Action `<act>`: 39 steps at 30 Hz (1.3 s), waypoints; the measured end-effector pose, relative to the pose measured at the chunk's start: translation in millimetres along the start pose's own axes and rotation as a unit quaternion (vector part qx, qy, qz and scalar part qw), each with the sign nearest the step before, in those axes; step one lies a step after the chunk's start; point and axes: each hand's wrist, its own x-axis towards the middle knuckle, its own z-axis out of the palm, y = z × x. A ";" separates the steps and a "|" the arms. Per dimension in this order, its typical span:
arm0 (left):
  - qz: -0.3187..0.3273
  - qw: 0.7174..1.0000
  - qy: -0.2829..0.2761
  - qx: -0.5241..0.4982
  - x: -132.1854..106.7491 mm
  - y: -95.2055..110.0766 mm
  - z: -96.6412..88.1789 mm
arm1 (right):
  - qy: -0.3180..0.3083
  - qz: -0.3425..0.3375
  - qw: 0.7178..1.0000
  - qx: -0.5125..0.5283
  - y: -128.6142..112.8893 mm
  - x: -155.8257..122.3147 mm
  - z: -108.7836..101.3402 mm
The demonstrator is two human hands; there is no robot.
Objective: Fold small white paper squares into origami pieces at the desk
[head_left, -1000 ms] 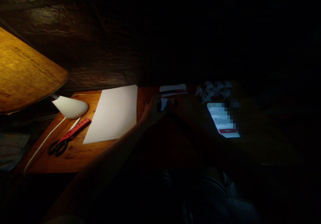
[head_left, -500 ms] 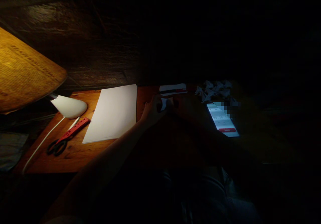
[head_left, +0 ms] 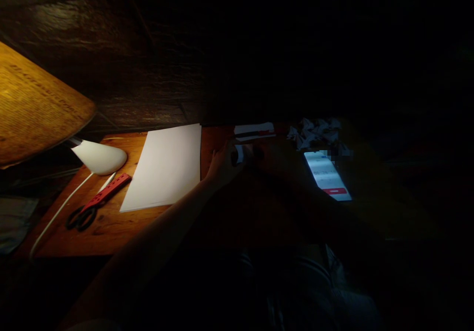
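Note:
My left hand (head_left: 223, 161) is closed around a small piece of white paper (head_left: 240, 153) above the middle of the table. Close on its right, my right hand (head_left: 263, 158) is at the paper's other side, its fingers closed but mostly lost in the dark. Just beyond both hands lies a white strip of paper (head_left: 244, 129) with a dark and red slim tool (head_left: 259, 134) across it. Several folded white paper pieces (head_left: 313, 132) are heaped to the right.
At the left a stack of white sheets (head_left: 166, 168) lies beside scissors (head_left: 92, 207) in a red cover. A lamp (head_left: 101, 157) with a yellow shade (head_left: 40, 108) and white cord stands there. A lit phone (head_left: 328, 175) lies at the right. Behind the table rises a dark wall (head_left: 148, 74).
The whole view has shifted very slightly. Both hands stay together around the small paper, and a little less of its white surface shows between them.

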 end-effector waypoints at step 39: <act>0.076 0.997 0.010 -0.018 0.2 -4.7 2.9 | -0.001 0.006 1.000 0.009 6.1 1.1 0.8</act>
